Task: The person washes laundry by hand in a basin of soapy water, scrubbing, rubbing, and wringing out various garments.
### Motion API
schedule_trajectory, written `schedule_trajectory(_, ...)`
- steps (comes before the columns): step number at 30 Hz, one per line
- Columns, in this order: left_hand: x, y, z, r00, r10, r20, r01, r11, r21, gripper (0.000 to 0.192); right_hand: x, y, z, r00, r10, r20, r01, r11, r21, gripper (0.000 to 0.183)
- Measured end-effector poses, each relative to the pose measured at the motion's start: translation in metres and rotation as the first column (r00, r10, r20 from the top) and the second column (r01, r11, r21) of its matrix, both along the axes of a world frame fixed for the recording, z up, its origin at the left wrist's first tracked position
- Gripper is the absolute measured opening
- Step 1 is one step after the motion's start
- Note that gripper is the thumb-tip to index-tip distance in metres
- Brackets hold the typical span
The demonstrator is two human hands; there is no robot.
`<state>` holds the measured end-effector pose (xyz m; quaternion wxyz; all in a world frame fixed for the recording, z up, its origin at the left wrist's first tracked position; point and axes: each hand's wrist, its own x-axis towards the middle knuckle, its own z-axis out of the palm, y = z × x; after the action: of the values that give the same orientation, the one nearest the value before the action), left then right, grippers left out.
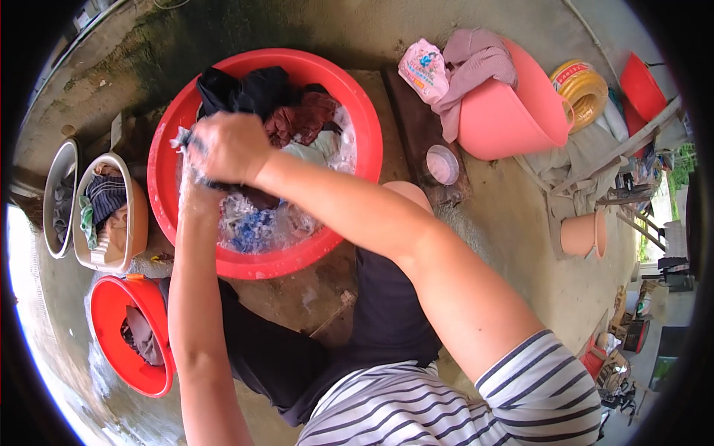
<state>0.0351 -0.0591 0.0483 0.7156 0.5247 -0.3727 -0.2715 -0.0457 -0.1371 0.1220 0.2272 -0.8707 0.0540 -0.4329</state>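
My right hand (237,146) grips a dark, suds-covered wet cloth (181,139) above the left side of a large red plastic basin (362,125). Pressed against it is my left hand (202,177), also on the cloth and mostly hidden behind the right hand. Both hands are slightly blurred. In the basin, foamy water surrounds a black garment (265,89), a dark red garment (304,118), a pale cloth (321,148) and a blue-and-white patterned piece (251,226).
A red bucket (100,329) and a beige washboard tub (134,245) holding clothes stand left, beside a grey basin (50,234). At right are a small bowl (442,164), a pink tub (502,125) with a draped garment, a pink detergent bag (424,72) and a coiled yellow hose (597,89).
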Motion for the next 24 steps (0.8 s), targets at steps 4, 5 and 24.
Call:
schedule_trajectory(4,-0.008,-0.016,0.016,0.455,-0.231,-0.86,0.114,0.973,-0.201,0.033,0.007,-0.055,-0.03,0.917,-0.112,-0.382,0.242,0.918,0.314,0.031)
schedule_trajectory(5,-0.006,-0.02,0.018,0.446,-0.239,-0.863,0.126,0.971,-0.204,0.033,0.009,-0.058,-0.039,0.929,-0.069,-0.362,0.23,0.878,0.421,0.033)
schedule_trajectory(24,0.016,-0.011,-0.008,0.505,0.327,-0.798,-0.225,0.943,0.244,0.027,0.025,-0.018,-0.039,0.996,-0.028,-0.088,0.069,0.858,0.509,0.028)
